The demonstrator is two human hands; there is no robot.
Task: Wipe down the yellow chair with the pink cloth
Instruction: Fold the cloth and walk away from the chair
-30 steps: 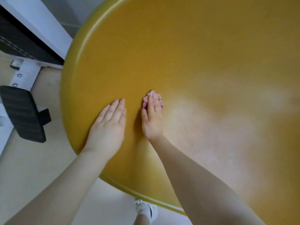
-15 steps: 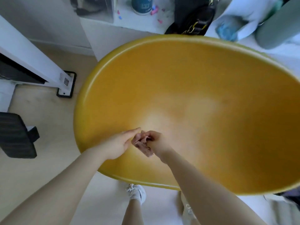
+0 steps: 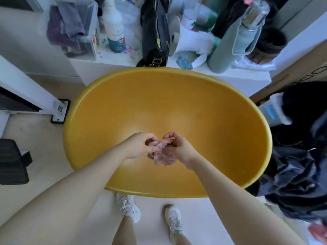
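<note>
The yellow chair [image 3: 177, 103] is a wide rounded shell seen from above, filling the middle of the head view. Over its seat near the front, both hands hold the crumpled pink cloth [image 3: 161, 154] between them. My left hand [image 3: 141, 145] pinches the cloth's left side with curled fingers. My right hand [image 3: 177, 146] grips its right side from above. Part of the cloth hangs below the hands and the rest is bunched between the fingers.
A white desk [image 3: 106, 62] behind the chair carries a black bag [image 3: 154, 32], bottles, a grey-green flask [image 3: 230, 43] and a clear box. Dark clothing [image 3: 300, 174] lies piled at the right. A black chair part [image 3: 12, 161] stands at left. My feet stand below the seat's front edge.
The view has pulled back from the seat. My left hand lifted off the seat and joined the right hand on the cloth, which now hangs partly unfolded between both hands.
</note>
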